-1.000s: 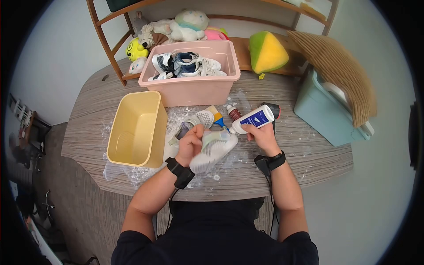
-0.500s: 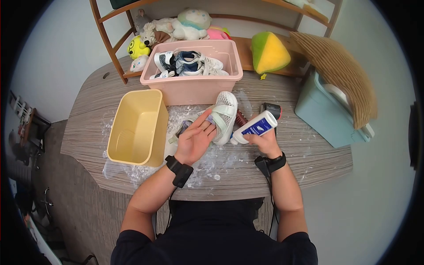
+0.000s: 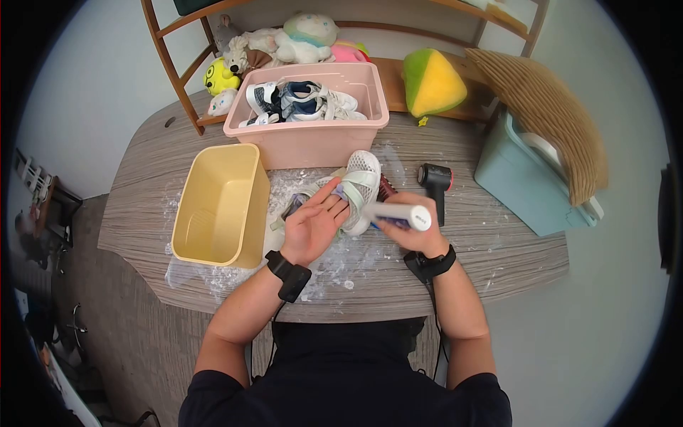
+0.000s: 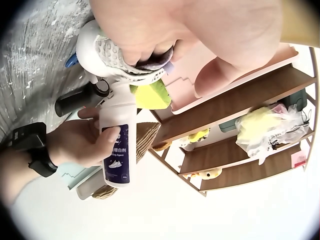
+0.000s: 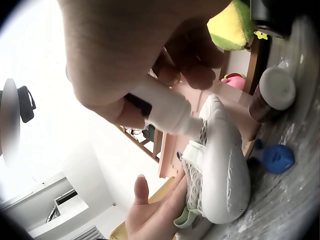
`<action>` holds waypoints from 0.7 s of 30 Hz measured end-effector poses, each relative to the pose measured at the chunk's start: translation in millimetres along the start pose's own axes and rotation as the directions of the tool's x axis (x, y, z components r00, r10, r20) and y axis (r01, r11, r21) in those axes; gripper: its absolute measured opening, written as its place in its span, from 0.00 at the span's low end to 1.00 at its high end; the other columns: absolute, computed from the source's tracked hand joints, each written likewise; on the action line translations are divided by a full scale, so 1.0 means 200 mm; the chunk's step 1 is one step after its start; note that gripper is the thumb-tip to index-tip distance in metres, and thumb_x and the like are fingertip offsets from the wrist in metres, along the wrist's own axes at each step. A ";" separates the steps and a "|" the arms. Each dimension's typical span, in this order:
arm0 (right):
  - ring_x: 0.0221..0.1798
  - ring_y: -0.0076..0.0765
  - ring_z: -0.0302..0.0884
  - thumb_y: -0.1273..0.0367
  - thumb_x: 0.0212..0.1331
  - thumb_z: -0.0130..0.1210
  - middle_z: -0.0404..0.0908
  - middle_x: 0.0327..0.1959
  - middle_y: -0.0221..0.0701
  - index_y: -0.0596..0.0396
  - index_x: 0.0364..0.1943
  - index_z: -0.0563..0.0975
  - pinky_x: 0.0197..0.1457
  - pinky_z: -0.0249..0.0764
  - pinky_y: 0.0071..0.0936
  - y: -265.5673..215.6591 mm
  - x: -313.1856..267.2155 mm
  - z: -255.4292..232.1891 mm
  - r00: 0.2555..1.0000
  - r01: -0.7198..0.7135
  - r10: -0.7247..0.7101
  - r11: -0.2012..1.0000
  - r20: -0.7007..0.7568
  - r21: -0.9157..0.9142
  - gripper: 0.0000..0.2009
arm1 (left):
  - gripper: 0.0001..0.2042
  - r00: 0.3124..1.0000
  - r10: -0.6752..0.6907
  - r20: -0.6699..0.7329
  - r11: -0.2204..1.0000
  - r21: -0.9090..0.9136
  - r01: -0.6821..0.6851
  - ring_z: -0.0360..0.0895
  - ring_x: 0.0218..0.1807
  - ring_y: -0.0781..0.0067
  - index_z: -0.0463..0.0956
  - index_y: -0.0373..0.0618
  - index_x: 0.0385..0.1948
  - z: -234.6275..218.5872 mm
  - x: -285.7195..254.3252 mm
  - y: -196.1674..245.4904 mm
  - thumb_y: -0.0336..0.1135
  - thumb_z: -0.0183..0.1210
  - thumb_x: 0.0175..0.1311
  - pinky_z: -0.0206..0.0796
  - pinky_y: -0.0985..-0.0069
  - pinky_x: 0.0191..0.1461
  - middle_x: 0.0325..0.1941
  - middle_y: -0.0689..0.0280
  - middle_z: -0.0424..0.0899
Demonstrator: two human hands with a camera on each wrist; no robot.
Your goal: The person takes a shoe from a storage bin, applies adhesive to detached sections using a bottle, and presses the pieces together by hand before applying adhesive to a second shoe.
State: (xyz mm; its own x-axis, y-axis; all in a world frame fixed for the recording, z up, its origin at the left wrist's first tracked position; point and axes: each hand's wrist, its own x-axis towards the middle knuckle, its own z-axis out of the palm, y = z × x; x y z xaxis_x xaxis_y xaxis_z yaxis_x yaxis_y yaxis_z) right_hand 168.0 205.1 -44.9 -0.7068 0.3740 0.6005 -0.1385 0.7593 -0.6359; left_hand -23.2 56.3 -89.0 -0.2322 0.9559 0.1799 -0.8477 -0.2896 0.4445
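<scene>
My left hand (image 3: 318,219) lies palm up and holds a white mesh shoe (image 3: 360,186) by its heel end over the wet, foamy patch of the table. In the left wrist view its fingertips curl into the shoe (image 4: 117,56) opening. My right hand (image 3: 415,232) grips a white cleaner bottle (image 3: 398,213) with a blue label, lying almost level, its nozzle against the shoe's side. The right wrist view shows the bottle (image 5: 167,112) tip touching the shoe (image 5: 220,165).
An empty yellow bin (image 3: 217,206) stands left of my hands. A pink bin (image 3: 313,139) with several shoes sits behind. A brown bottle (image 5: 272,95), a blue brush (image 5: 277,157), a black handheld tool (image 3: 435,178) and a teal box (image 3: 523,178) are to the right. A shelf holds plush toys (image 3: 302,39).
The left hand turned palm up and raised the shoe toe-away. The right hand swung the bottle down from a tilted pose to nearly level, nozzle onto the shoe.
</scene>
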 end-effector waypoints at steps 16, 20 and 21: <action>0.32 0.23 0.81 0.74 0.52 0.71 0.86 0.33 0.33 0.63 0.37 0.83 0.37 0.77 0.22 -0.01 0.01 0.00 0.959 -0.148 0.165 0.985 -0.230 0.089 0.10 | 0.38 1.000 -0.027 -0.006 0.989 0.146 0.028 0.57 0.78 0.52 0.51 0.30 0.75 0.02 0.00 0.01 0.29 0.53 0.61 0.46 0.61 0.82 0.78 0.46 0.59; 0.32 0.22 0.82 0.74 0.53 0.71 0.86 0.32 0.33 0.63 0.37 0.83 0.37 0.78 0.22 -0.01 0.01 0.02 0.967 -0.119 0.139 0.988 -0.215 0.102 0.10 | 0.36 0.999 -0.036 -0.004 0.938 0.346 0.035 0.62 0.76 0.55 0.53 0.32 0.75 0.06 0.00 0.04 0.27 0.56 0.63 0.50 0.61 0.81 0.75 0.48 0.64; 0.32 0.22 0.82 0.74 0.53 0.71 0.86 0.32 0.33 0.63 0.37 0.83 0.37 0.78 0.22 -0.02 0.01 0.02 0.964 -0.129 0.147 0.987 -0.221 0.097 0.10 | 0.36 0.997 -0.072 0.031 0.902 0.428 0.052 0.64 0.76 0.56 0.54 0.34 0.75 0.07 -0.01 0.05 0.25 0.57 0.63 0.52 0.62 0.80 0.74 0.50 0.66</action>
State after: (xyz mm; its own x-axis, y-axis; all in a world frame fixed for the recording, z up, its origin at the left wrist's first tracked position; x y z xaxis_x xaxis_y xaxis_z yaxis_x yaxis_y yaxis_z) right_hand 163.8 201.2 -43.6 -0.5481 0.5903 0.5926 -0.1130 0.6497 -0.7517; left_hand -25.6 51.3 -72.5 -0.1551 0.9723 0.1748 -0.5730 -0.2327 0.7858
